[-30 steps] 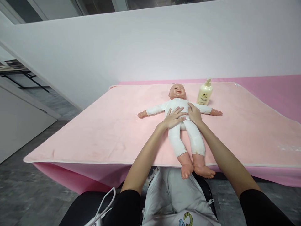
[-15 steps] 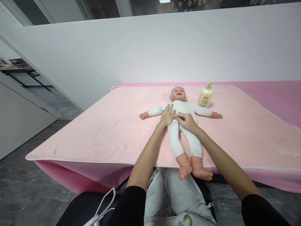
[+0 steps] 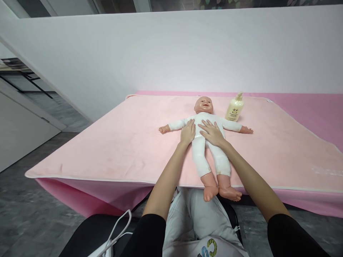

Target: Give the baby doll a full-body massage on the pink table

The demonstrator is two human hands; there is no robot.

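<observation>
A baby doll point(image 3: 201, 127) with a white cloth body lies on its back, arms spread and feet towards me. My left hand point(image 3: 188, 132) rests along the left side of its belly, fingers stretched out and close together. On the belly's right side lies my right hand point(image 3: 212, 132), flat with its fingers spread. Neither hand is closed around anything. Just beyond the doll's arm on the right stands a pale yellow pump bottle point(image 3: 234, 107).
A pink blanket point(image 3: 107, 150) covers the table, over a darker pink cover point(image 3: 316, 114). The white wall point(image 3: 187, 53) rises behind. At my lower left, a white cable point(image 3: 118, 228) lies on a black seat point(image 3: 88, 232).
My right hand has gone from bent, gathered fingers to lying flat and spread on the doll's belly. The left hand has shifted slightly left, towards the doll's side.
</observation>
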